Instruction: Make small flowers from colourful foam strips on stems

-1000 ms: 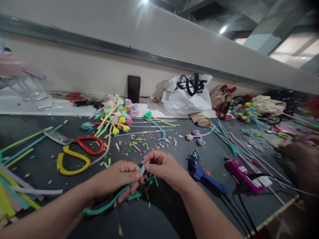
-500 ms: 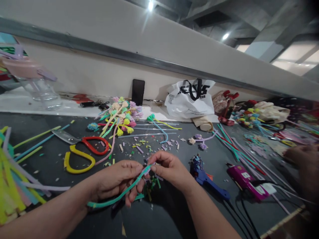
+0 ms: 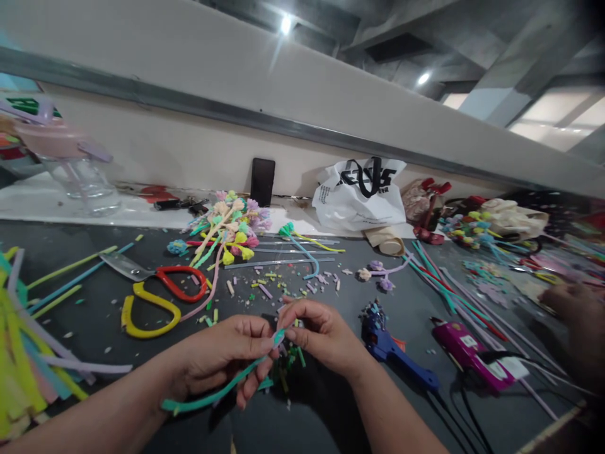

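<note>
Between finger and thumb, my left hand [image 3: 222, 353] grips a green pipe cleaner [image 3: 215, 394] near its upper end; the rest of it curves down to the left below the wrist. My right hand [image 3: 324, 331] pinches the tip of the same stem, where a small pale purple piece seems to be wrapped; its exact shape is hidden by the fingers. Snipped fuzzy bits [image 3: 267, 290] lie scattered behind and under both hands. To the left rest scissors [image 3: 155, 272] with one red and one yellow handle.
A blue glue gun [image 3: 401, 359] and a magenta one [image 3: 472, 356] lie to the right with cords. Pipe-cleaner flowers [image 3: 231, 230], a phone [image 3: 263, 181] and a white bag [image 3: 359, 202] stand behind. Another person's hand [image 3: 571, 306] is at far right.
My fingers have closed in nearer the stem's tip, covering more of its green end. The view has tilted slightly upward. Other things on the table lie as before.
</note>
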The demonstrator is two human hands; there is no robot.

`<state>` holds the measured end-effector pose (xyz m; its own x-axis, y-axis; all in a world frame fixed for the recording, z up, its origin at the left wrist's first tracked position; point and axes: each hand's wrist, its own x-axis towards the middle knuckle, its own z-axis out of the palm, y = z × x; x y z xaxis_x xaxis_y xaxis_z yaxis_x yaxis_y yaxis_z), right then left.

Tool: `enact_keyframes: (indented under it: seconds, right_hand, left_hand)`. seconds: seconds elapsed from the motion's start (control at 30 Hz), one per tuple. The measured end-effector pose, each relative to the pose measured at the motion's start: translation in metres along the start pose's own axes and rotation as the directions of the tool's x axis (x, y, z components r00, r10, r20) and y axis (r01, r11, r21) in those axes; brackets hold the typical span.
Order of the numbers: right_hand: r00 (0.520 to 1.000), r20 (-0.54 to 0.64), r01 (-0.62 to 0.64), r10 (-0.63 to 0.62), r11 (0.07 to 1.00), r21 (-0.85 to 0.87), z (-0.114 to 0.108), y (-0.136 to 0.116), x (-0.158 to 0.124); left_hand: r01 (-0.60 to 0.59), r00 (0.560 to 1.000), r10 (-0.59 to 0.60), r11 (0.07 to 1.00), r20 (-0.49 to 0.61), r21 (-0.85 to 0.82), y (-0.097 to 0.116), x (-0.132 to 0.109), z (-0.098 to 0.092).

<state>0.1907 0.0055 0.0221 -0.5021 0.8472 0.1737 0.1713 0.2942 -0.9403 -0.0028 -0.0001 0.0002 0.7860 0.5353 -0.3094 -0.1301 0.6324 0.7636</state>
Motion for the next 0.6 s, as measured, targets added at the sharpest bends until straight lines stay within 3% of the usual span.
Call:
enact_keyframes:
  seconds: [0.17,0.3,0.47,0.6]
  right_hand:
    - [0.999,0.028,0.016,-0.017,0.999,0.048,0.0,0.0,-0.002]
    - [0.998,0.058,0.001,-0.007,0.995,0.096,-0.002,0.002,-0.003]
    - [0.996,-0.024,-0.075,0.082,0.976,0.206,-0.007,0.007,0.0]
    - [0.984,-0.078,-0.148,0.161,0.977,0.151,-0.007,0.01,0.001]
  left_hand:
    - [0.059,0.998,-0.059,0.998,-0.017,0.004,0.002,-0.002,0.004]
    - [0.012,0.999,-0.01,0.999,-0.049,0.041,0.001,-0.002,0.006]
    - [-0.077,0.97,0.118,0.978,-0.213,0.193,0.003,0.003,0.009]
    - [-0.095,0.922,0.203,0.944,-0.33,0.316,-0.001,0.009,0.008]
